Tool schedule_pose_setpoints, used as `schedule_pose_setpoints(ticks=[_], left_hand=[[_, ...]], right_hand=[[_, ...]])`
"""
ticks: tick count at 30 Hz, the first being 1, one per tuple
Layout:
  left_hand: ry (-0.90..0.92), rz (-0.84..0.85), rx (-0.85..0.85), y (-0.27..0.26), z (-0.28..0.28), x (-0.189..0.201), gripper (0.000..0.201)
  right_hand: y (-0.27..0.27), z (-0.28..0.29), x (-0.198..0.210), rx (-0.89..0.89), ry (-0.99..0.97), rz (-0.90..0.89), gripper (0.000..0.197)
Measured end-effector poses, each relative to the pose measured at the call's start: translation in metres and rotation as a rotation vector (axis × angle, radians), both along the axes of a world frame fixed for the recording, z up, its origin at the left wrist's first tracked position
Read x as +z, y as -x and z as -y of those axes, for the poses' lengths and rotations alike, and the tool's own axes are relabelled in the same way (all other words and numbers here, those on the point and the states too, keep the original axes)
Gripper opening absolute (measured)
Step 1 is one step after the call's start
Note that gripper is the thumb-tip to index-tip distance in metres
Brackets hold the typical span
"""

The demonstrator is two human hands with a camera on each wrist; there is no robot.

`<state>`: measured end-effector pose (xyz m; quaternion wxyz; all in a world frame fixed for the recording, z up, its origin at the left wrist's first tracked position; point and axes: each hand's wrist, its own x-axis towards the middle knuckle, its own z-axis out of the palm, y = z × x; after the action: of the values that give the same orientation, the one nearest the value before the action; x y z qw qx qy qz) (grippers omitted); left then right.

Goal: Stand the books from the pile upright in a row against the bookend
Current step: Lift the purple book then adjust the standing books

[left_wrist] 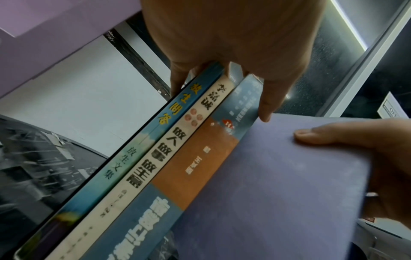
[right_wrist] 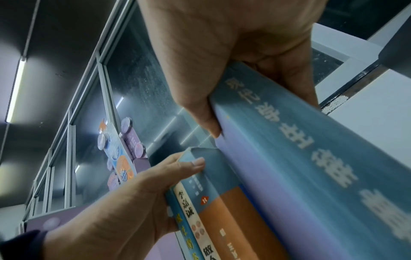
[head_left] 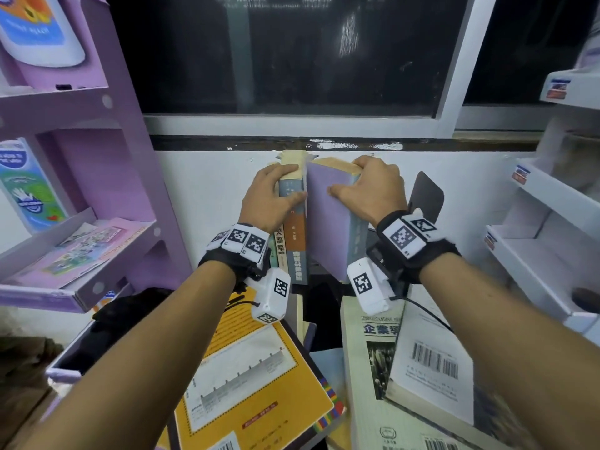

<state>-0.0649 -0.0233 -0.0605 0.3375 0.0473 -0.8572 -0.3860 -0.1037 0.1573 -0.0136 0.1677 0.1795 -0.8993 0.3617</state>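
Three books stand upright against the wall: a thin blue one, a cream one and a blue-and-orange one. My left hand grips their tops, thumb on the blue-and-orange spine. My right hand grips a thick purple-covered book with a blue spine, thumb on the cover and fingers over the top. This book leans with its top edge against the row. A black bookend stands just right of my right hand. The pile lies in front: a yellow book, a barcode-backed white book.
A purple display shelf stands close on the left. White shelves stand on the right. Directly behind the row are a white wall and a dark window ledge. A black bag lies left of the pile.
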Motion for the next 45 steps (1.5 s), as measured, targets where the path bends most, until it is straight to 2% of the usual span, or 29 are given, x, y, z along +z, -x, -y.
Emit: schedule_pose_setpoints(ticks=[5,14,27,31,37,42,45], left_hand=[[-0.024,-0.053,-0.023,0.0,0.001,-0.005,0.057],[-0.045,-0.05,-0.025,0.003,0.005,-0.01,0.056],[-0.023,-0.044,-0.051,0.005,0.009,-0.011,0.06],[-0.027,-0.041,-0.062,0.004,0.01,-0.012,0.059],[-0.056,-0.046,-0.083,0.001,0.008,-0.009,0.056],[-0.057,-0.028,-0.088,0.002,0.01,-0.01,0.069],[-0.048,-0.019,-0.091,0.0,0.008,-0.008,0.072]], right_hand=[[0.011,0.019,-0.011,-0.026,-0.016,-0.001,0.039],[0.018,0.038,-0.029,-0.055,-0.02,0.015,0.037],[0.02,0.056,-0.048,-0.071,-0.047,0.051,0.054],[0.021,0.052,-0.045,0.009,-0.015,0.097,0.056],[0.022,0.037,-0.043,0.184,-0.006,0.192,0.043],[0.01,0.025,-0.04,0.396,-0.14,0.212,0.086],[0.013,0.023,-0.043,0.44,-0.243,0.185,0.099]])
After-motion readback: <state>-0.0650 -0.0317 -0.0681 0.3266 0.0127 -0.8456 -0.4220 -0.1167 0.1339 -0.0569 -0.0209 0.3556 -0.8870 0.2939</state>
